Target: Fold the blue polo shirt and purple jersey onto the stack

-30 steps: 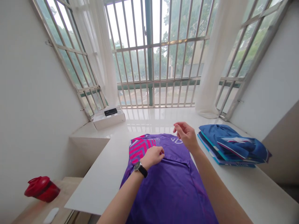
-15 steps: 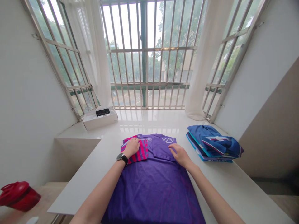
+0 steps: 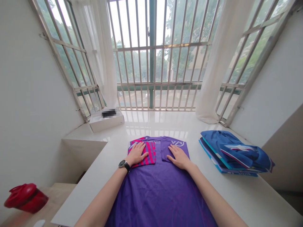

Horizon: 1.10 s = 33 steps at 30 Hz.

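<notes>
A purple jersey (image 3: 158, 192) lies spread on the white surface, its far end toward the window. Both sleeves are folded inward over the body. The left one, a pink-striped sleeve (image 3: 151, 153), lies under my left hand (image 3: 137, 153), which rests flat with fingers spread. A black-strapped watch (image 3: 123, 164) is on that wrist. On the other side, my right hand (image 3: 178, 156) lies with fingers apart on the plain purple sleeve (image 3: 165, 151), near a white printed emblem. Part of each sleeve is hidden beneath the hands.
A stack of folded blue clothes (image 3: 233, 151) sits at the right. Near the window's left corner stands a white box (image 3: 107, 123) with a blurred dark item on top. A red lidded container (image 3: 26, 198) is at lower left, below the white tabletop (image 3: 85, 186). Barred windows and white curtains enclose the far side.
My right hand has come down from the sleeve's outer edge and now lies flat on it. My left hand's fingers have spread on the striped sleeve. The view has shifted slightly.
</notes>
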Tool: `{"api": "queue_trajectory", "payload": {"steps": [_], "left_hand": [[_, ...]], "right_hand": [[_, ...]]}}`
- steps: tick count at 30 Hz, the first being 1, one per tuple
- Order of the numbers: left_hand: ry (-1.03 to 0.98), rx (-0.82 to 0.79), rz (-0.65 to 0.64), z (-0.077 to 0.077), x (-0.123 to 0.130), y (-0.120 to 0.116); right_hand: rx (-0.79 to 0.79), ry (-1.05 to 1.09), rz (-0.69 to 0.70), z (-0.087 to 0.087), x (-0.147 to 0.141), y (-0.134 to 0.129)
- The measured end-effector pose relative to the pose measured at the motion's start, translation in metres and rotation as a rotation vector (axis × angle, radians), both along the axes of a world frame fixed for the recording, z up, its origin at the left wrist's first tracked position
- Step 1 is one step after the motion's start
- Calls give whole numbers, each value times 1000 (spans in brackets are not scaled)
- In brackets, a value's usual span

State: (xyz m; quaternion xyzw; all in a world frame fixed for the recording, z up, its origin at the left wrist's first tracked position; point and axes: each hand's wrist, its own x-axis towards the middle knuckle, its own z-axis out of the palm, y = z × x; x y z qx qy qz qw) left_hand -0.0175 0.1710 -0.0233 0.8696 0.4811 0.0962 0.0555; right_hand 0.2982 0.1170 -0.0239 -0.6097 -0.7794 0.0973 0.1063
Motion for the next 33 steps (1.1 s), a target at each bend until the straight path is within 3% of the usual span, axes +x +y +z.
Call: {"api": "queue_trajectory", "payload": {"steps": [5,10,16,19,23,33], "left_hand": [[-28,22,95,10,3,-6],[-32,7,30,21,20,-21],[-179,1,-8,42,61,-49],[-149,-48,-82,46,87,-64],[-70,-55,-98,43,109,-73],[-68,15,-100,32,109,-76]], "right_hand": [[2,40,57,7,1,-7],[36,60,48,8,-2,-13],[266,321,-11,10,18,-33],[324,441,-87,15,33,-46],[272,457,-175,23,45,-63],[20,180,-31,31,41,-82]]}}
